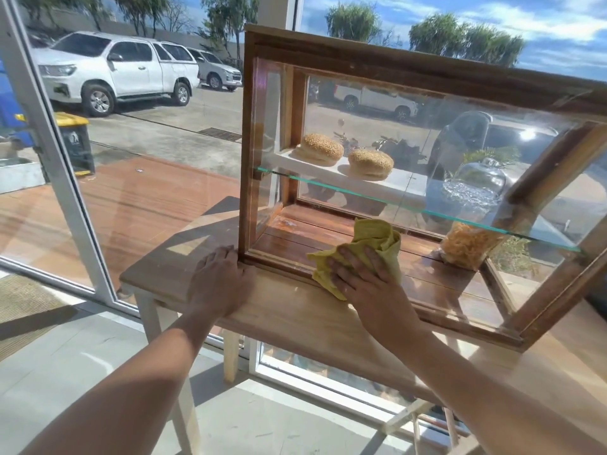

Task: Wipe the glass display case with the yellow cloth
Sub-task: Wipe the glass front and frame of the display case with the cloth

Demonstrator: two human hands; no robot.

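A wood-framed glass display case [410, 70] stands on a wooden table [295, 316]. My right hand [368, 280] presses a crumpled yellow cloth [371, 234] flat against the lower left of the case's front glass. Spread open, my left hand [220, 280] rests on the tabletop, its fingertips touching the case's bottom left corner. Inside, two sesame buns [318, 147] lie on a white board over a glass shelf [394, 201]. A glass dome [476, 185] and a bag of yellow snacks [466, 246] sit at the right.
The table stands right against a large window with white frames [59, 178]. Outside are white pickup trucks [108, 70], a yellow-lidded bin [77, 142] and a wooden deck. Grey floor lies below me, with a mat [23, 307] at the left.
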